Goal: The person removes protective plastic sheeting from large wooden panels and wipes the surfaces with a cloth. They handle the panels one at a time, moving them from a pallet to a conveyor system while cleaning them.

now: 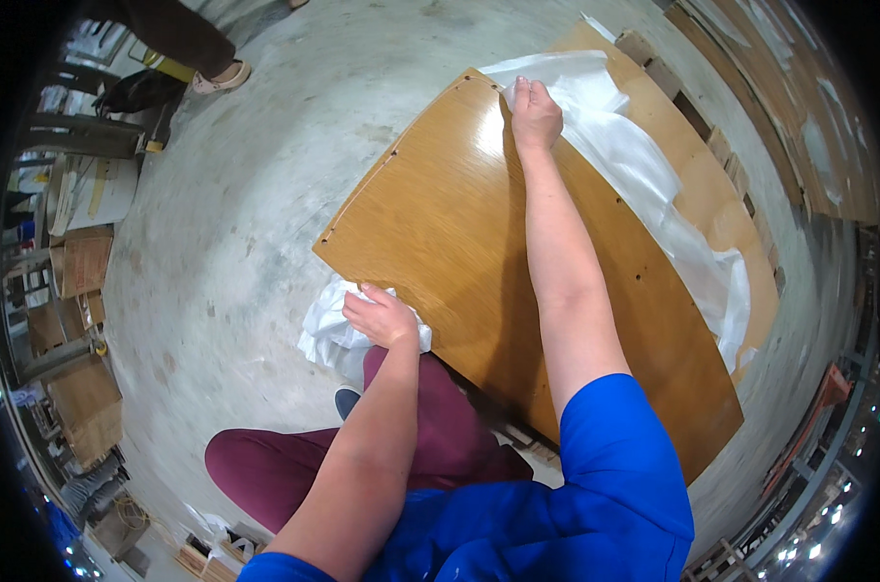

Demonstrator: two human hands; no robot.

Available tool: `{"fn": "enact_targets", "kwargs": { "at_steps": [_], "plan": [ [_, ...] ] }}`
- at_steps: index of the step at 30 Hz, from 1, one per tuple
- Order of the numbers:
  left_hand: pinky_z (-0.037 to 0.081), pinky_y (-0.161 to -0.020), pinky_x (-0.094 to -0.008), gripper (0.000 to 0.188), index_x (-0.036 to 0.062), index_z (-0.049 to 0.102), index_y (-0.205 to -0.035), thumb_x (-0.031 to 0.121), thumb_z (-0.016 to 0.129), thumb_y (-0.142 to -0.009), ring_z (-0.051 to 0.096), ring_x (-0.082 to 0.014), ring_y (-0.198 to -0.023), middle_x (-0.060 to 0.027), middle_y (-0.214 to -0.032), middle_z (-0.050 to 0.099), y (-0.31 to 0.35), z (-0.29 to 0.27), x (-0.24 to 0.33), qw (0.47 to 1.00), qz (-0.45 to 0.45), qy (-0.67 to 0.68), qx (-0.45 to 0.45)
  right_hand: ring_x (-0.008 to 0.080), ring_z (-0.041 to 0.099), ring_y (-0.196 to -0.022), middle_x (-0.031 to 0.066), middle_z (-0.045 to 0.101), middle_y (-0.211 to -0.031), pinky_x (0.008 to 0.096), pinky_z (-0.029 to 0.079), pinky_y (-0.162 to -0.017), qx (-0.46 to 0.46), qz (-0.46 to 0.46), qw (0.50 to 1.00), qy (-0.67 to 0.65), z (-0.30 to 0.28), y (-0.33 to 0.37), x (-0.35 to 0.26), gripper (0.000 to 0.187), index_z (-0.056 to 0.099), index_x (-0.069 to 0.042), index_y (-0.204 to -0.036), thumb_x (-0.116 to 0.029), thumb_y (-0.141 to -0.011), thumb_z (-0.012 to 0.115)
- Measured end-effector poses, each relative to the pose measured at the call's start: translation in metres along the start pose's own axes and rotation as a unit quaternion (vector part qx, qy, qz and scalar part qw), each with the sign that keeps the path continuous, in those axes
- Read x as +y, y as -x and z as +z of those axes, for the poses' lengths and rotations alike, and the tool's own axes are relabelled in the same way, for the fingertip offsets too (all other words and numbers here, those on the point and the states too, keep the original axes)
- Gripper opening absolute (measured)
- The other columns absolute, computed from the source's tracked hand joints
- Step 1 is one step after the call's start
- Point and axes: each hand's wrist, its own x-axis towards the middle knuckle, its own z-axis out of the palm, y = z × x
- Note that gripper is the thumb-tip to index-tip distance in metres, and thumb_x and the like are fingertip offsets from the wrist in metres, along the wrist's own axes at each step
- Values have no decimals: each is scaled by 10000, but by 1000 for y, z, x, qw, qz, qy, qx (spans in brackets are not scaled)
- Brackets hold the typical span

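A large varnished brown wooden panel (pixel 430 204) lies slanting before me, with small dark holes along its edges. My right hand (pixel 537 118) is closed at the panel's far edge, gripping a thin white foam sheet (pixel 643 170) that runs along that side. At the near left edge, my left hand (pixel 380 318) is closed on bunched white wrapping (pixel 333 333) that hangs down beside the panel. Part of what its fingers hold is hidden in the folds.
Below the foam lies another lighter wooden board (pixel 697 165) on a wooden pallet (pixel 653 66). More stacked boards (pixel 779 107) stand at the far right. Cardboard boxes (pixel 86 262) and shelving line the left. Another person's shoe (pixel 222 78) shows at the upper left.
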Motion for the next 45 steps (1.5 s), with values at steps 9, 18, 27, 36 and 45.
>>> {"fn": "enact_targets", "kwargs": {
  "at_steps": [9,18,27,36,45],
  "plan": [
    [397,-807,-485,416,-32,441,-1096,343,361,-933,479,-391,-972,-213,-1057,479,1,-9,10,999,-26,-14,-31,387,577,-633,172,594,-655,473,444,-573,27,11,1000,3,-57,25,40,360,551,-66,-696,-376,-873,498],
    [401,-797,-502,441,-10,445,-1083,383,308,-938,482,-397,-976,-217,-1072,476,6,-13,15,997,-41,-13,-57,386,579,-651,188,590,-670,455,444,-576,78,56,995,30,-133,56,101,358,558,-54,-717,-372,-874,504],
    [399,-823,-496,470,-1,440,-1128,402,297,-933,482,-404,-994,-224,-1101,476,2,-13,8,998,-29,-11,-56,373,554,-618,179,573,-649,430,426,-560,86,110,990,21,-174,72,122,365,549,-39,-711,-362,-879,512],
    [391,-858,-493,498,0,432,-1165,414,290,-927,482,-412,-1027,-237,-1134,467,4,-15,11,997,-37,-11,-64,389,571,-664,187,585,-677,449,434,-574,69,81,993,54,-178,71,132,358,556,-50,-721,-367,-879,505],
    [414,-834,-498,489,14,440,-1173,411,289,-930,486,-401,-1031,-213,-1138,472,1,-16,10,997,-47,-37,-50,353,609,-655,148,639,-741,452,457,-577,85,128,988,30,-191,81,141,323,585,-59,-849,-371,-880,506]
  ]
}}
